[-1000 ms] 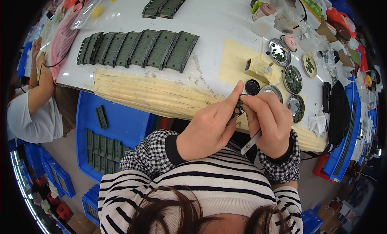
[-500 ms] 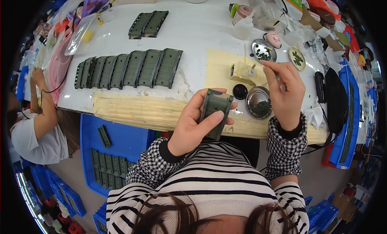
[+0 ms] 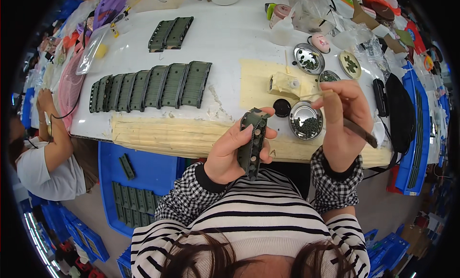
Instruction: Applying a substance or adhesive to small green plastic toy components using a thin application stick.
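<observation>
1. Head view: the left hand (image 3: pixel 223 156) grips a green piece (image 3: pixel 251 146) with round studs along it, held upright and slightly tilted by the table's (image 3: pixel 230 34) near edge.
2. Over to the right, the right hand (image 3: pixel 342 134) pinches a thin metal tool (image 3: pixel 360 133), well apart from that piece.
3. Just beside the right hand sits a metal dish (image 3: pixel 303 109) of dark green bits.
4. Farther left, more green pieces (image 3: pixel 146 89) lie in a row.

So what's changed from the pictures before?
The right hand moved right, away from the green piece, toward a round dish, still holding its metal tool. The left hand kept hold, turning the piece until its studded side showed. The green row stayed put.
</observation>
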A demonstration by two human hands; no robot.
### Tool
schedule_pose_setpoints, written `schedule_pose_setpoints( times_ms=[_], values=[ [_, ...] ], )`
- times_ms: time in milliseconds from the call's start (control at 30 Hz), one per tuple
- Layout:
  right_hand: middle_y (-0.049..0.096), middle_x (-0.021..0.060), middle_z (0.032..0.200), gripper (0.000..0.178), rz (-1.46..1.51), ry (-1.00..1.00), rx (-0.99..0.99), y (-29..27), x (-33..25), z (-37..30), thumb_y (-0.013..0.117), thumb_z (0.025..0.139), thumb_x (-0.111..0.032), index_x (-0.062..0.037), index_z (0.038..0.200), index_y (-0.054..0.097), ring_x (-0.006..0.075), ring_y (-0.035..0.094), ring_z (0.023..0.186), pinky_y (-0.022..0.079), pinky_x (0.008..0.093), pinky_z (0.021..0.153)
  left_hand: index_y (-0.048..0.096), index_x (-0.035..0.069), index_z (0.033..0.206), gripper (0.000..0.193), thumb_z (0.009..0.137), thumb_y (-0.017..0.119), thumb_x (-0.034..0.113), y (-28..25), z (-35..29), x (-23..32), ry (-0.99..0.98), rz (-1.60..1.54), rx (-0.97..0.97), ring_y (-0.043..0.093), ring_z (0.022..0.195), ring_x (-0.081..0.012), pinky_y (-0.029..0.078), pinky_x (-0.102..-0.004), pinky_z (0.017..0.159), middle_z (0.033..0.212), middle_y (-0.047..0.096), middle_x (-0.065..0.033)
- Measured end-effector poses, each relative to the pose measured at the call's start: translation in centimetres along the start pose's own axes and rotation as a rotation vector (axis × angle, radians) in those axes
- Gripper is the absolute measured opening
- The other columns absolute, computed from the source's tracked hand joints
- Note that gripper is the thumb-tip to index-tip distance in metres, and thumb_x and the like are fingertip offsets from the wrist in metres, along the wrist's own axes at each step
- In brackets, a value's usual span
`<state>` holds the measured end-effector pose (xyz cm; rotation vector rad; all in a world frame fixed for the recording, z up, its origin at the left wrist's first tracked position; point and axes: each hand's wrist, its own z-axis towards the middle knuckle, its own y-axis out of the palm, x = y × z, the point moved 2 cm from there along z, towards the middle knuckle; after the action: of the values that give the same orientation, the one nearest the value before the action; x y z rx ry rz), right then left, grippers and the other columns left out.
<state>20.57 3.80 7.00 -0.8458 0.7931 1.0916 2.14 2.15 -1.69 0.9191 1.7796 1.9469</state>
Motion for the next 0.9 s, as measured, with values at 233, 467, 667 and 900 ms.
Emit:
schedule_pose_setpoints(
  times_ms=[233,467,667,900],
  values=[
    [0.058,0.0088,0.097,0.016,0.501,0.250,-0.129,2.5,1.2,-1.9,0.051,0.098,-0.009,0.0045,0.107,0.049,0.0182,0.067,0.090,0.055,0.0290,0.082,0.026,0.002,0.145,0.054,0.100,0.045,0.024,0.1,0.0,-0.5,-0.042,-0.043,0.009,0.063,0.083,-0.0190,0.054,-0.0349,0.078,0.113,0.062,-0.0095],
    [0.059,0.0087,0.095,0.016,0.448,0.277,-0.159,2.4,0.8,-1.9,0.051,0.098,-0.009,0.0045,0.107,0.049,0.0189,0.068,0.089,0.055,0.0278,0.079,0.024,0.003,0.146,0.054,0.100,0.045,0.023,0.0,-0.1,-0.6,-0.041,-0.080,-0.005,0.064,0.084,-0.0200,0.055,-0.0354,0.079,0.114,0.062,-0.0099],
    [0.059,0.0086,0.094,0.015,0.436,0.264,-0.155,2.4,0.9,-1.9,0.052,0.098,-0.009,0.0041,0.106,0.049,0.0189,0.068,0.089,0.055,0.0278,0.079,0.025,0.003,0.146,0.053,0.101,0.044,0.022,0.1,-0.2,-0.6,-0.041,-0.086,-0.003,0.064,0.085,-0.0208,0.054,-0.0358,0.080,0.114,0.062,-0.0107],
    [0.058,0.0065,0.093,0.016,0.494,0.277,-0.127,2.3,1.3,-1.8,0.051,0.099,-0.010,0.0035,0.107,0.050,0.0176,0.068,0.089,0.056,0.0286,0.080,0.027,0.003,0.145,0.052,0.100,0.046,0.021,0.2,-0.1,-0.3,-0.030,0.053,0.017,0.064,0.087,-0.0204,0.054,-0.0348,0.081,0.116,0.060,-0.0130]
  ],
)
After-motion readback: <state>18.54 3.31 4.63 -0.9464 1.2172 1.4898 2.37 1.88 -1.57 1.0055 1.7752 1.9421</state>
